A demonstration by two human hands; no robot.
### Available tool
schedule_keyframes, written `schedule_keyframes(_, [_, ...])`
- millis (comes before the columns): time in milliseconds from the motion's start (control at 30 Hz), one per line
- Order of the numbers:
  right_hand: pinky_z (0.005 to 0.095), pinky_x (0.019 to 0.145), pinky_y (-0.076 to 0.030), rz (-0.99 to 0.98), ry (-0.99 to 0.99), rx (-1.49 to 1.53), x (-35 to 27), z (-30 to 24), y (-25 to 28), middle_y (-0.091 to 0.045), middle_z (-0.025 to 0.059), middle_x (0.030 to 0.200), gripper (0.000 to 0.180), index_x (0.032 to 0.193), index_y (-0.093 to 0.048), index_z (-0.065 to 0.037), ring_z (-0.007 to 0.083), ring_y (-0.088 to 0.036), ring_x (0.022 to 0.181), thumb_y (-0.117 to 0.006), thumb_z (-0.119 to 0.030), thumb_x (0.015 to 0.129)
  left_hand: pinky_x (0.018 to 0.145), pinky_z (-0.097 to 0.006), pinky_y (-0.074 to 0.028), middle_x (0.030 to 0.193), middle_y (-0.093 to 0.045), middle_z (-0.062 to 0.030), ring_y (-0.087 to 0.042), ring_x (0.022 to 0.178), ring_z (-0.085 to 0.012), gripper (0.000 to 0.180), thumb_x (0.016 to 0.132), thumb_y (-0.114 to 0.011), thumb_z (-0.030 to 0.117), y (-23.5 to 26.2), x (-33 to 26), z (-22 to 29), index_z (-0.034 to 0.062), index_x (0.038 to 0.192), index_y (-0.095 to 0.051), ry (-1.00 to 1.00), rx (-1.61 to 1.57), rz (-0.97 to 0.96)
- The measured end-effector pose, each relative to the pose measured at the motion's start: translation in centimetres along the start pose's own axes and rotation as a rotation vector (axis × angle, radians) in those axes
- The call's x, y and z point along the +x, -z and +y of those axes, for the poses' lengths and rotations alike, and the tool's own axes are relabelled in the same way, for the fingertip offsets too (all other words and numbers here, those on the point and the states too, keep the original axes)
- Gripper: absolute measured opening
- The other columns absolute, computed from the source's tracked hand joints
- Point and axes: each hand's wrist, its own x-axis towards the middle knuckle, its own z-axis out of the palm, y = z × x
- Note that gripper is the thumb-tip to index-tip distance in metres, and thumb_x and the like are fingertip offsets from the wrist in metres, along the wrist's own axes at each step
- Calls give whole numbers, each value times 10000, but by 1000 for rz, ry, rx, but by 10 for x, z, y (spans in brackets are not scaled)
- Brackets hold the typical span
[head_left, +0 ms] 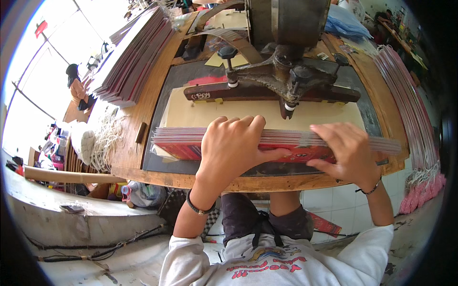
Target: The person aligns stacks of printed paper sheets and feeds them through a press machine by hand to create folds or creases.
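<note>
A stack of flat red printed paper bags (183,150) lies across the front of the work table, its layered pale edges turned up. My left hand (234,140) is closed over the middle of it, fingers over the upper edge and thumb along the red face. Further right, my right hand (346,150) grips the same stack, its fingers over the top edge and the thumb against the front. Just beyond the stack is a cream board (200,112) on a dark plate. Above that board hangs the dark press bar (272,94) of a machine, apart from both hands.
A tall pile of flat bags (138,57) stands on the table's left side, near loose white cords (114,138). Along the right edge lie more bags (405,100) with white cords. A small wooden block (140,132) sits at left. Another person (78,90) is far left.
</note>
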Motion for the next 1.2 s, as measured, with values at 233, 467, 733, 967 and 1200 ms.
schedule_keyframes(233, [432,1051,-317,1032,-699,-51,-123,70,30,-500,207,1290,827,1294,-441,44,311,-470,1210,-153,-632,914,569,-344,-440,548,-524,-41,-558,517,-243,653,539,-732,671,-8,3,2,73,591,-476,-6,-9,156])
schedule_keyframes(467, [450,1095,-251,1057,-928,864,-150,92,-18,-403,224,1383,918,1383,-330,23,322,-390,1290,-34,-685,880,529,-299,-409,554,-535,-29,-575,512,-201,613,609,-704,659,-9,3,4,81,620,-501,-70,61,170])
schedule_keyframes(733, [449,1095,-259,981,-752,1253,-144,91,-15,-416,242,1361,975,1392,-301,32,331,-408,1276,-48,-735,845,561,-325,-430,573,-535,-16,-555,535,-214,563,540,-788,577,-3,-4,6,87,653,-534,-22,8,145])
schedule_keyframes(967, [414,949,-428,875,-750,1088,-146,90,-11,-512,231,1268,942,1311,-386,31,299,-550,1120,-147,-751,843,556,-316,-431,590,-545,-17,-556,531,-207,565,549,-779,583,0,-15,4,83,672,-547,-12,27,155])
schedule_keyframes(1200, [305,761,-432,997,-910,1044,-180,109,-47,-519,62,878,733,943,-479,-72,170,-519,842,-345,-778,793,765,-343,-409,724,-584,-30,-587,741,-192,568,666,-687,620,15,-22,-8,70,775,-599,-91,64,355])
